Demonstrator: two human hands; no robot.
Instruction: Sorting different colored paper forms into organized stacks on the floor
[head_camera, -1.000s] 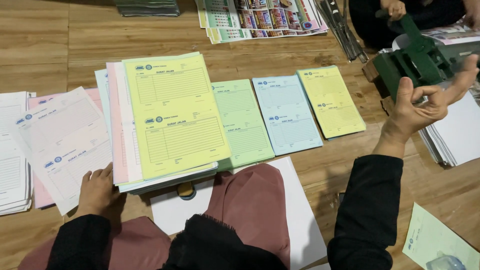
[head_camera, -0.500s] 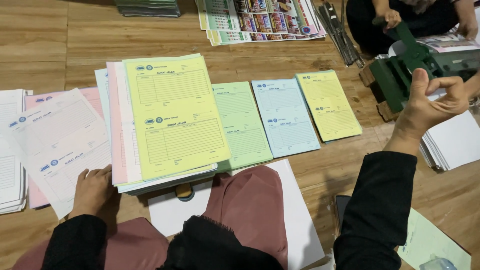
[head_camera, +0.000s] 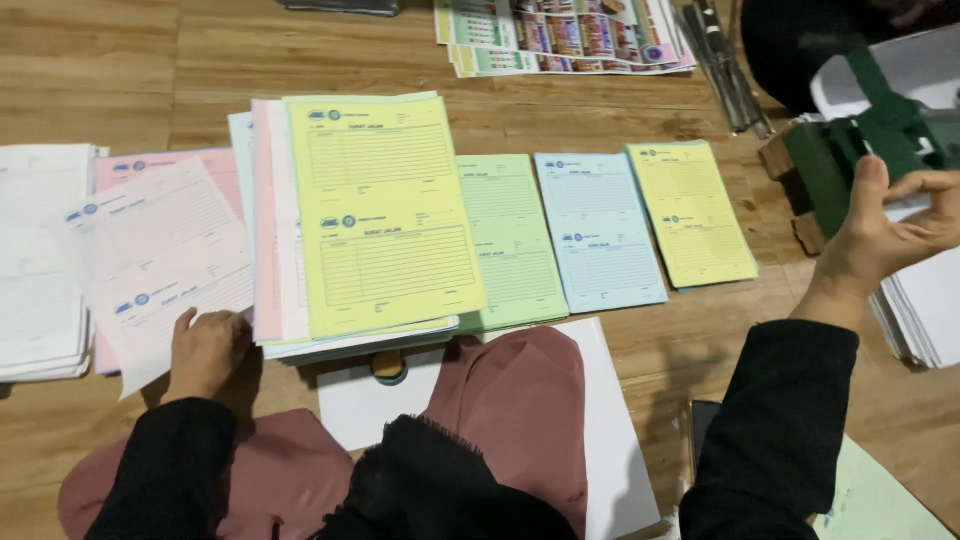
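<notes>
Resting flat and open on the tilted white form (head_camera: 165, 265), the left hand (head_camera: 208, 350) sits just left of the yellow-topped stack (head_camera: 380, 210), while the right hand (head_camera: 885, 235), half-open and holding nothing, hovers well right of it.

Three form stacks (head_camera: 600, 225) right of the fanned pile (head_camera: 370, 215), stapler (head_camera: 850, 160) farther right.

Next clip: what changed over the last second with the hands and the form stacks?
The right hand dropped from raised beside the green metal tool to lower, fingers open over the white paper stack, holding nothing. The left hand slid slightly right along the white form sheet, resting on its lower edge. The yellow top stack, green, blue and small yellow piles stayed put.
</notes>
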